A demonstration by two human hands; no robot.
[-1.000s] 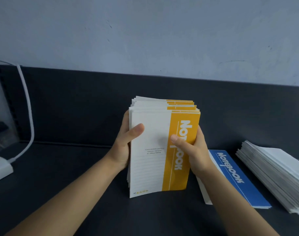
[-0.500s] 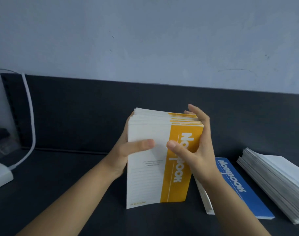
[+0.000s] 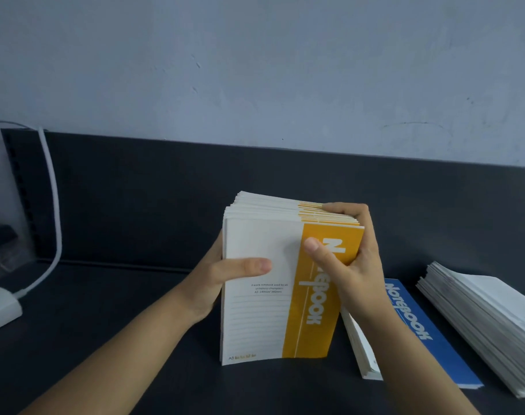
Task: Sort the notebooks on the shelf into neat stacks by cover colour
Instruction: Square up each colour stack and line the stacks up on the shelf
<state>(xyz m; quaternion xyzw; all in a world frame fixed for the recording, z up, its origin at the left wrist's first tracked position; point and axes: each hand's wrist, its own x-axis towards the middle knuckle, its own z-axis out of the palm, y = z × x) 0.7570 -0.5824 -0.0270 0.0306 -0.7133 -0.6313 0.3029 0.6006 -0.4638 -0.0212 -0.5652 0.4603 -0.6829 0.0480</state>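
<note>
- Yellow stack: notebooks with white covers and a yellow band reading "Notebook", held upright on edge at mid-shelf, bottom edge on the surface, front cover facing the camera; top edges slightly fanned, not flush
- Left hand: grips the stack's left side, thumb laid flat across the white part of the front cover, fingers hidden behind
- Right hand: grips the stack's upper right corner, thumb pressed on the yellow band, fingers curled over the top edges
- Blue stack: lies flat just right of the yellow stack, blue-banded cover up, partly hidden by the right forearm
- White stack: lies flat at far right, just beside the blue stack, its layers slanting; cover colour not visible
- Shelf: dark surface with a dark back panel and a pale wall above
- Cable: white, runs down at far left to a white block on the shelf
</note>
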